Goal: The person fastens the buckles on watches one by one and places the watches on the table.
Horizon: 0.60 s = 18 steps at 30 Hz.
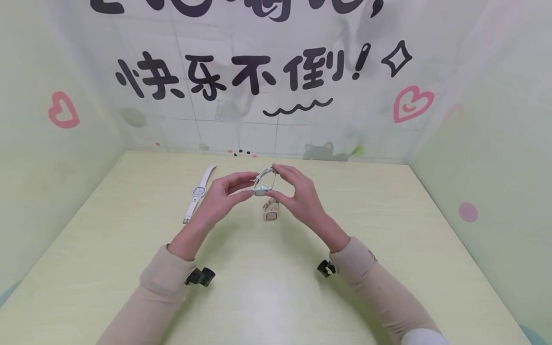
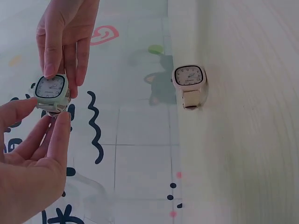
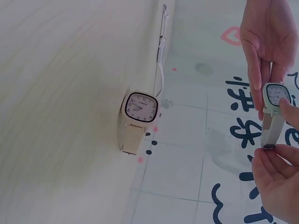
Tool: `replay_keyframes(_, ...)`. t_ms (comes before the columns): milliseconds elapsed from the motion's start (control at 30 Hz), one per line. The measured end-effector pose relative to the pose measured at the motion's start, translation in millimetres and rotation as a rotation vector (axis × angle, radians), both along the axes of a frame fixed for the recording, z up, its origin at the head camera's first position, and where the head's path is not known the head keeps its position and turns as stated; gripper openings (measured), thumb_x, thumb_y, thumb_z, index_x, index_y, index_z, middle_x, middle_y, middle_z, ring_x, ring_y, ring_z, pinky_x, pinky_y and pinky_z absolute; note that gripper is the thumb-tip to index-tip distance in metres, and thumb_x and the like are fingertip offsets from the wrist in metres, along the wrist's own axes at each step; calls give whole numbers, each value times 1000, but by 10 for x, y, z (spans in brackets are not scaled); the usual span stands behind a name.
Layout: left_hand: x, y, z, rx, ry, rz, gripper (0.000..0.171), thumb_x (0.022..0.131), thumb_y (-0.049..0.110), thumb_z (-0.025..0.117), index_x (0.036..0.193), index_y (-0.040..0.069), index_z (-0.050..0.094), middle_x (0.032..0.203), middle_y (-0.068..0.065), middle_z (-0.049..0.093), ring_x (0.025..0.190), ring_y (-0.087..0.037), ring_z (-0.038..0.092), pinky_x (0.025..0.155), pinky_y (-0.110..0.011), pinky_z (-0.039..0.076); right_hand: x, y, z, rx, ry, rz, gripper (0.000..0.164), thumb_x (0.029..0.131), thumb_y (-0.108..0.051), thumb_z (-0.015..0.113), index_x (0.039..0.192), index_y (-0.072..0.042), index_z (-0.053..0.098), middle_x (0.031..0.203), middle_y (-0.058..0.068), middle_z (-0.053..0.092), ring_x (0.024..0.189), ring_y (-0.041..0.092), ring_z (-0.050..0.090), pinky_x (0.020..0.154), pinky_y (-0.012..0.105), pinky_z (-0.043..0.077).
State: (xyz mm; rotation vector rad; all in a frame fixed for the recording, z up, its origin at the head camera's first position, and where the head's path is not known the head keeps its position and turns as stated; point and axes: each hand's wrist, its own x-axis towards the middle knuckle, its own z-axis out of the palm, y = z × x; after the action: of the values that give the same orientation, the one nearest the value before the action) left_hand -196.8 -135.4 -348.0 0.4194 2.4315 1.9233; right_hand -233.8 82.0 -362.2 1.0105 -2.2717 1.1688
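Between my two hands, raised over the table, is a wristwatch (image 1: 261, 191) with a pale mint case and a light strap bent into a loop. My left hand (image 1: 221, 195) pinches its left side, thumb by the case and fingers at the strap. From the right, my right hand (image 1: 302, 195) pinches it too, thumb at the case edge and fingertips at the top of the loop. The right wrist view shows the dial (image 3: 277, 94) and the strap's buckle end beside the right fingertips. Below the hands, a beige watch (image 1: 270, 213) stands on the table with its strap looped.
A white watch (image 1: 199, 192) lies stretched out on the table, left of the left hand. The pale wooden table (image 1: 267, 287) ends at a printed backdrop (image 1: 241, 129), with side panels to the left and right. Small black cameras (image 1: 201, 276) are strapped at both wrists.
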Motion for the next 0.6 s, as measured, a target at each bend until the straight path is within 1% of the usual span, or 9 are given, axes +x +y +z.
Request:
replay_keyframes(133,-52,-48,-37,-63,34,0,44,97,8,64,140,5,55,141,-16,59,133,-30,55,105,-37,51,-45,-28,-11,27,-50,6,56,85,-15,80,134,1,59,133,15,65,125,26,61,104,33,53)
replay_keyframes(267,-118,-84,-62,-119,31,19,43,97,8,64,139,5,56,140,-17,60,132,-32,57,106,-43,50,-88,-62,-19,73,-103,-7,55,86,-18,79,134,0,59,134,14,65,124,27,62,104,36,53)
replay_keyframes(467,-191,-105,-75,-188,14,54,42,96,4,64,136,0,57,138,-20,61,128,-35,60,104,-44,52,-169,-106,-54,160,-174,-26,55,88,-24,77,135,-3,60,135,12,65,124,27,63,106,41,51)
replay_keyframes(600,-252,-119,-139,-255,7,81,41,95,5,65,135,0,59,136,-19,62,126,-34,61,103,-42,53,-208,-133,-88,216,-236,-34,55,89,-27,76,137,-5,59,136,11,64,128,26,60,109,43,49)
